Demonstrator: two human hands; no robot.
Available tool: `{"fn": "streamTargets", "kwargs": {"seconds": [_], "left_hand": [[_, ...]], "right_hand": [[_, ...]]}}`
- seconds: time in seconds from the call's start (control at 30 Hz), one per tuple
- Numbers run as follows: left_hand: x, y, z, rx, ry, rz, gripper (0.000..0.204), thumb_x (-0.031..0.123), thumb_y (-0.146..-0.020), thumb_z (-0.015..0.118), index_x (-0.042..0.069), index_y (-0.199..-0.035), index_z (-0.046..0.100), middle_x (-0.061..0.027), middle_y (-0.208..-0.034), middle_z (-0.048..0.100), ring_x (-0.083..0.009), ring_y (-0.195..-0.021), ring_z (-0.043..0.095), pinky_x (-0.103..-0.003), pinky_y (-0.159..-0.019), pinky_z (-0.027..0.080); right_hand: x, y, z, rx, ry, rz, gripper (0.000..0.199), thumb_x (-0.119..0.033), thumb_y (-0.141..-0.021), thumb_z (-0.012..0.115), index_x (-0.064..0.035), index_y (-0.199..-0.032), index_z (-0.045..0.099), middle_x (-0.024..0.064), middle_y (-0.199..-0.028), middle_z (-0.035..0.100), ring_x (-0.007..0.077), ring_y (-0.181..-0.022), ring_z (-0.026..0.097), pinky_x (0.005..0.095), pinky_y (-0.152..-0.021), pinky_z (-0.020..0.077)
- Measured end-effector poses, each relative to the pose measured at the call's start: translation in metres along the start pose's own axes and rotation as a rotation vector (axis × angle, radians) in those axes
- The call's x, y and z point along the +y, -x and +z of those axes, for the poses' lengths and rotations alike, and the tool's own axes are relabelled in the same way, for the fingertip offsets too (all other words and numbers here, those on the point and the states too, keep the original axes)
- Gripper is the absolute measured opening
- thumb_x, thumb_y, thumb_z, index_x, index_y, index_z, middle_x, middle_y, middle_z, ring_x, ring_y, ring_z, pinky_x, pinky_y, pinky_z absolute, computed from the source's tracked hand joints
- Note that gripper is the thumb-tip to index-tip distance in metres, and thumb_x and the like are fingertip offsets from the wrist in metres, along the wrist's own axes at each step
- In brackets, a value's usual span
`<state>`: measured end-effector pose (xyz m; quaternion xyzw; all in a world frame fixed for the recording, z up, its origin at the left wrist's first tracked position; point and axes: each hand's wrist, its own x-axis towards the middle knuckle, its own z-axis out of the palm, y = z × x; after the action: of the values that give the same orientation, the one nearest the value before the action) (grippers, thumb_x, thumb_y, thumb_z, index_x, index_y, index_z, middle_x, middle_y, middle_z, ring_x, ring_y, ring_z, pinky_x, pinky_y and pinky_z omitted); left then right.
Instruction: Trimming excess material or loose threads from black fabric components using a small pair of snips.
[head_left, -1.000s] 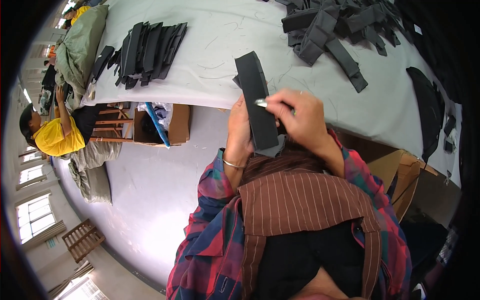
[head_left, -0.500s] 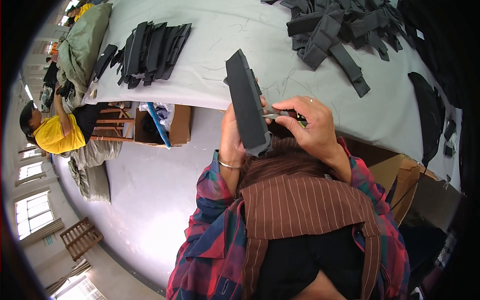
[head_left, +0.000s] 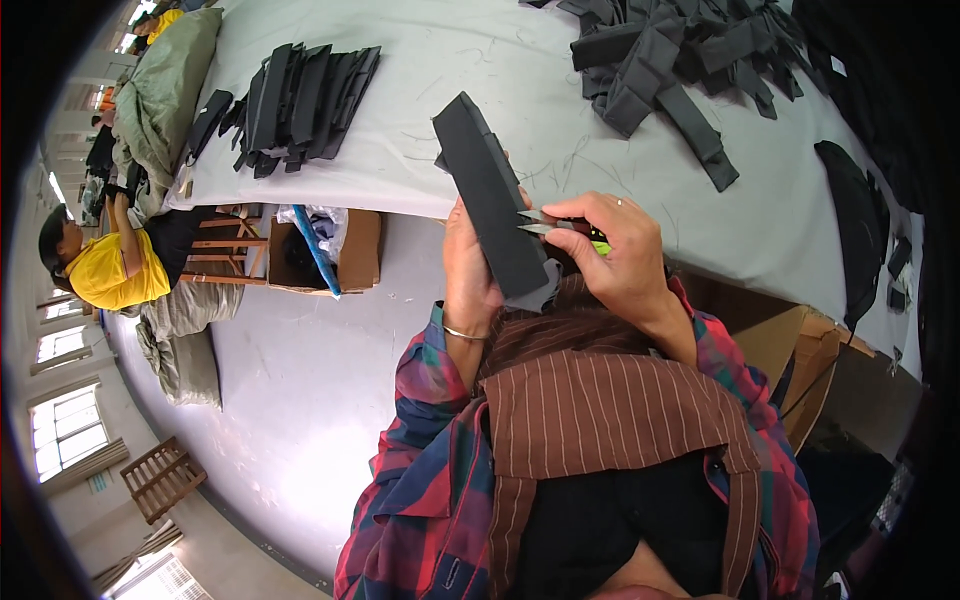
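My left hand [head_left: 470, 262] grips a dark grey fabric strip [head_left: 490, 200] from behind, with its fingers partly hidden by the cloth. The strip is held up at a tilt, its upper end leaning left over the table edge. In my right hand [head_left: 622, 245] is a small pair of thread snips [head_left: 545, 222], pinched between thumb and fingers. The snips' two pointed blades are spread apart and lie against or just over the strip's right edge; I cannot tell whether they touch it.
A row of stacked dark strips [head_left: 305, 105] lies on the white-covered table [head_left: 440, 60] at left, and a loose heap [head_left: 680, 60] at right. Loose threads are scattered between them. Cardboard boxes [head_left: 360, 250] stand below the table. A person in yellow [head_left: 120, 265] sits at far left.
The fabric strip has turned so its broad face shows more, and its upper end has shifted left. The snips' blades have spread wider. At far left, the person's hands and head moved slightly.
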<state>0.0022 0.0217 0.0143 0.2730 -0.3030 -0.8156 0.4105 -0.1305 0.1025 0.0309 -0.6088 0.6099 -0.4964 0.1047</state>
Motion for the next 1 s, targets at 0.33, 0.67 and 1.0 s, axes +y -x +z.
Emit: {"fn": "streamTargets", "kwargs": {"seconds": [0.33,0.67,1.0], "left_hand": [[-0.004,0.002,-0.005,-0.066,0.089,-0.048,0.041,0.023,-0.097,0.041,0.003,-0.132,0.043,-0.0072,-0.092,0.055,-0.0136,-0.077,0.056,-0.025,-0.066,0.048],[-0.004,0.002,-0.01,-0.109,0.126,-0.037,0.043,0.024,-0.096,0.043,0.003,-0.133,0.039,-0.0087,-0.088,0.053,-0.0176,-0.074,0.054,-0.029,-0.065,0.05],[-0.009,-0.016,-0.019,0.13,0.05,-0.112,0.035,0.026,-0.097,0.044,0.004,-0.124,0.047,-0.0132,-0.084,0.061,-0.021,-0.065,0.061,-0.034,-0.061,0.055]], "right_hand": [[0.001,0.004,0.003,0.058,-0.015,0.091,0.015,-0.02,-0.076,0.072,-0.0112,-0.084,0.064,0.0029,-0.068,0.061,0.0211,-0.061,0.057,0.0318,-0.058,0.0378],[0.007,0.008,-0.002,0.054,-0.048,0.164,0.011,-0.014,-0.078,0.071,-0.009,-0.085,0.064,0.0019,-0.068,0.061,0.0163,-0.06,0.056,0.0283,-0.057,0.0385],[-0.008,0.014,-0.001,-0.298,-0.33,0.146,0.035,-0.009,-0.072,0.075,-0.0075,-0.104,0.061,0.0049,-0.087,0.065,0.0116,-0.072,0.058,0.0254,-0.066,0.0464]]}}
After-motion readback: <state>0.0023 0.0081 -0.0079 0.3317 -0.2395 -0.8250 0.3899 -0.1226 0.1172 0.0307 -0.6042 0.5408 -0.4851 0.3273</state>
